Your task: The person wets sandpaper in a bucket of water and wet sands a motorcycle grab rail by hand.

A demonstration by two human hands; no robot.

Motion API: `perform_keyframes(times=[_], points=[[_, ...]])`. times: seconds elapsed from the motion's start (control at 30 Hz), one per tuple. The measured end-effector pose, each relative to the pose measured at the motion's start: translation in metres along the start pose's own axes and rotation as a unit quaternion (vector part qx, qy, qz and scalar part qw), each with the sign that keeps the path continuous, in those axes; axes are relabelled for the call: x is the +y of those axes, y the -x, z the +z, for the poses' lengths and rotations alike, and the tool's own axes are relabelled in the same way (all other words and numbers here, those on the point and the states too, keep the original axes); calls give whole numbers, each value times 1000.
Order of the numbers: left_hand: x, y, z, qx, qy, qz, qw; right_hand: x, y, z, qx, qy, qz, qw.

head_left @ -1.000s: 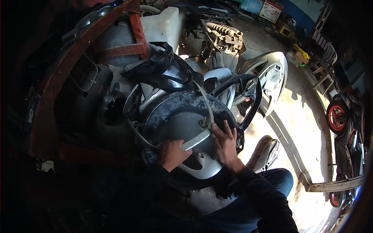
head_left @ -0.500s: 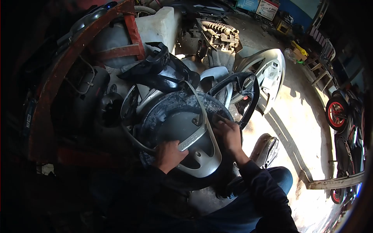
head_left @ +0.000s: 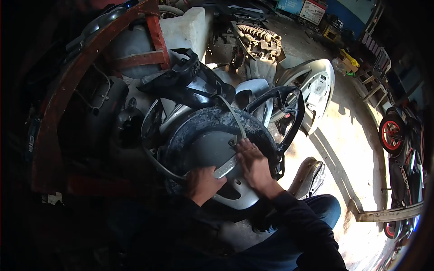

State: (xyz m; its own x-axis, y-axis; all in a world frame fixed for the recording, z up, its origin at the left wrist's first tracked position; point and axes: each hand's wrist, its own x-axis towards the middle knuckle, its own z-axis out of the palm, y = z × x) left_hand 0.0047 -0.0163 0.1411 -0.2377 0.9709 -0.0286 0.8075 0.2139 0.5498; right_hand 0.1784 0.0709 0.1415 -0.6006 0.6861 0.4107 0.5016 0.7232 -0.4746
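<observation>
A silver-grey motorcycle body panel [head_left: 242, 197] with raised lettering on its crossbar lies tilted over a round dark basin [head_left: 178, 135] that holds greyish water. My left hand [head_left: 204, 184] is closed around the left end of the crossbar. My right hand [head_left: 254, 167] lies on the right side of the panel, its fingers stretched out flat across the surface. Anything under those fingers is hidden. A thin curved arm of the panel rises over the basin's far side, and another reaches left past its rim.
Black plastic fairing [head_left: 194, 83] stands behind the basin, with a black grab-rail-shaped part [head_left: 296, 113] to its right. A cream panel [head_left: 323, 74] leans farther back. At left is a red frame [head_left: 52, 122]; a motorcycle with a red-rimmed wheel [head_left: 391, 135] is at right.
My right hand has moved left from the basin's right inner side onto the panel. My left hand keeps its grip, slightly farther right. The view has shifted a little.
</observation>
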Motion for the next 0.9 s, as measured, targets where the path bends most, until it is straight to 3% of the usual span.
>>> perform_keyframes(times=[0.03, 0.1, 0.17, 0.27, 0.37, 0.43, 0.5, 0.53, 0.63, 0.77, 0.83, 0.9], points=[[2, 0, 1, -8, 6, -9, 1000, 4, -4, -3, -9, -13, 45, 999], [-1, 0, 3, -10, 6, -6, 1000, -25, 16, 2, -28, 26, -39, 999], [-5, 2, 3, 15, -5, 20, 1000, -30, 22, -6, -55, -23, -34, 998], [2, 0, -2, -21, 1, -16, 1000, 2, -4, -10, -23, 3, 50, 998], [-4, -5, -2, -12, -6, -15, 1000, -37, 31, 2, -16, 4, -50, 999], [-4, -3, 0, -15, -6, -11, 1000, -23, 16, -6, -1, 43, -56, 998], [0, -2, 2, -29, -6, -16, 999, 3, -11, -4, 19, -11, 70, 997], [0, -2, 0, -40, -9, -28, 999, -8, -3, -2, 1, 84, -6, 996], [-5, -2, -3, -31, -10, -21, 999, -37, 25, 2, -25, 12, -55, 998], [-4, -7, 2, 4, -5, 2, 1000, -2, -4, 2, 11, 43, 47, 998], [-3, -8, -4, -29, 12, -25, 999, -34, 22, 8, -10, 29, -46, 998], [-9, -4, 1, 34, -3, 29, 999, -27, 18, 6, -47, 23, -62, 997]])
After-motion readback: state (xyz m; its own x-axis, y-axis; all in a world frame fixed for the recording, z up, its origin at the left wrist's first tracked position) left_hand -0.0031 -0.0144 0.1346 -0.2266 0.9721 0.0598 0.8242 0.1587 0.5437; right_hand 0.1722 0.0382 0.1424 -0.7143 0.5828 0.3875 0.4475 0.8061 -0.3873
